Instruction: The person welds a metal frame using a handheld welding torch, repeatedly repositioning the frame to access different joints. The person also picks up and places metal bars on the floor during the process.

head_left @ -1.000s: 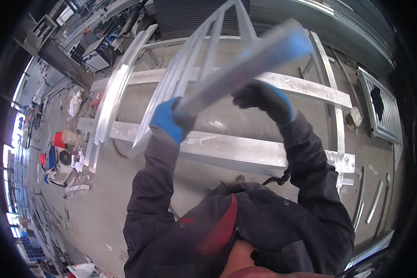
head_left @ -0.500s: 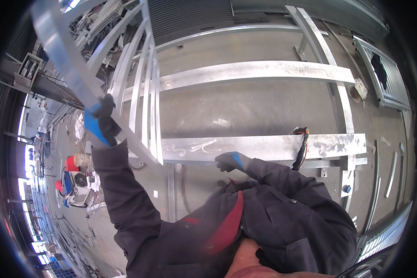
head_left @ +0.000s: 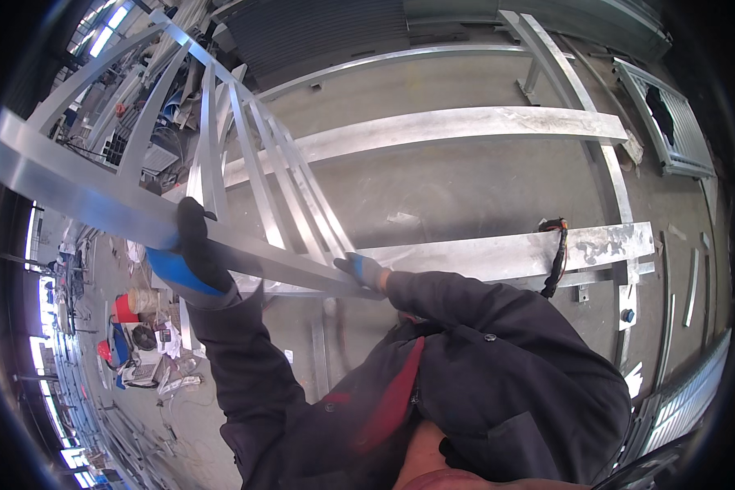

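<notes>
The left hand (head_left: 194, 255), in a dark and blue glove, has its fingers wrapped around the near rail of a metal railing panel (head_left: 257, 255); the right hand (head_left: 366, 271), gloved too, lies against the panel's right end, where I cannot tell whether its fingers close around the metal or only steady it. The panel hangs tilted in front of the person, reaching from the picture's left side to the middle, its bars running from the near rail to the far one. Its bars look already joined to the rails, so it seems assembled; it does not lie flat on the near beam (head_left: 465, 251) and far beam (head_left: 506, 122) behind it. Whether its lower end touches the near beam is hidden by the right hand and sleeve. Farther out, a dark, orange-marked object (head_left: 559, 257), hard to identify, hangs over the near beam, a red bucket (head_left: 126, 309) stands on the left, and another slatted panel (head_left: 690, 135) on the right carries a dark cloth (head_left: 663, 118). Things along the dark rim blur together.
</notes>
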Available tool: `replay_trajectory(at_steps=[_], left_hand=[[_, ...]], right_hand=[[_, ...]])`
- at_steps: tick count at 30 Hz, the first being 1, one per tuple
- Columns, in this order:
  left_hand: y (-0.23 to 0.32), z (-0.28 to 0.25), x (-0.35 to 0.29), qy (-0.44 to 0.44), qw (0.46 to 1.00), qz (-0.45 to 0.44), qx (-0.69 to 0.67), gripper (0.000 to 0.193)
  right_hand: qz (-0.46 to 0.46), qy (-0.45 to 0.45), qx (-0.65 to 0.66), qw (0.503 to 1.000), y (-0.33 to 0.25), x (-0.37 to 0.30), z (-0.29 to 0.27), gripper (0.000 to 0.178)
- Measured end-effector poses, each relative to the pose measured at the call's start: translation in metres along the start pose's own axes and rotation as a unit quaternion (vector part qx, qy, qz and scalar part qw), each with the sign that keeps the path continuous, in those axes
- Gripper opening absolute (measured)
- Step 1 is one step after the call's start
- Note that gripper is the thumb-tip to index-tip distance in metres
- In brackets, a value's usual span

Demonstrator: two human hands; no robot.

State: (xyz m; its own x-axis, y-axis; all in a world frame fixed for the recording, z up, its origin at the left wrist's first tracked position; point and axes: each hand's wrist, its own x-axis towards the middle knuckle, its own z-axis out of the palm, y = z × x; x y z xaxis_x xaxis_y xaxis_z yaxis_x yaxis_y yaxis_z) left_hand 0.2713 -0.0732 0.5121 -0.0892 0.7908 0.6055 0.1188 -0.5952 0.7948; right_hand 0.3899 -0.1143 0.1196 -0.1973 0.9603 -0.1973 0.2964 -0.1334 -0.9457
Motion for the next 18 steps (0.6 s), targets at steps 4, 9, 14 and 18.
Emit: replay_trajectory(at_steps=[4, 9, 14, 18], left_hand=[[-0.021, -0.032, 0.004, -0.003, 0.997, 0.061, 0.045, 0.024], [-0.059, -0.073, 0.008, 0.01, 0.99, 0.137, 0.02, 0.03], [-0.107, -0.1, -0.041, 0.074, 0.975, -0.094, -0.188, 0.051], [-0.17, -0.104, -0.098, 0.064, 0.945, -0.203, -0.25, 0.054]], right_hand=[[0.203, -0.015, 0.349, 0.915, -0.001, 0.018, 0.012, 0.054], [0.15, 0.095, 0.15, 0.973, -0.012, -0.002, -0.003, 0.053], [0.249, 0.205, 0.06, 0.945, 0.006, -0.06, -0.079, 0.057], [0.329, 0.269, 0.04, 0.904, 0.022, -0.119, -0.116, 0.052]])
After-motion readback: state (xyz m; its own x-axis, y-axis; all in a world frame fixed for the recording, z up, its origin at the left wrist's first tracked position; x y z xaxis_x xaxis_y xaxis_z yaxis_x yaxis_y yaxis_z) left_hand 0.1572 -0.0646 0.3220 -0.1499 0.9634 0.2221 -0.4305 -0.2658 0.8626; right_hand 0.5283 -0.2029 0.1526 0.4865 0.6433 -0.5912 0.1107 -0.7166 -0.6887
